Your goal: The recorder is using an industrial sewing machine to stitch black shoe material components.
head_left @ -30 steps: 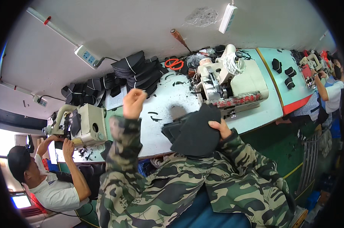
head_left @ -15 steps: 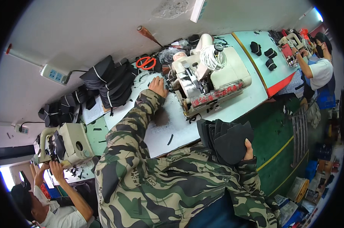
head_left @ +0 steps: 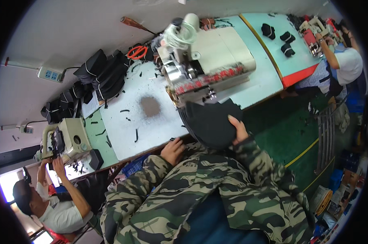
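In my right hand (head_left: 239, 129) is a fanned stack of black curved fabric pieces (head_left: 210, 124), gripped at its right side with the thumb on top. The stack is tilted in front of the sewing machine (head_left: 216, 51), just off the table's front edge. My left hand (head_left: 173, 151) is at that edge, left of the stack, its fingers curled together. A small dark bit shows by its fingertips; whether they pinch it I cannot make out. White cord is coiled on top of the machine.
Black offcuts and a dark dust patch (head_left: 150, 106) mark the white table (head_left: 125, 122). Tied black bundles (head_left: 106, 77), orange-handled scissors (head_left: 137, 52) and a screwdriver (head_left: 132, 22) are toward the wall. Co-workers sit at machines left (head_left: 72, 142) and right (head_left: 316, 36).
My left hand has left the machine's left side and come back to the table's front edge. My right hand has brought the stack up and left, toward the machine. The view has shifted.
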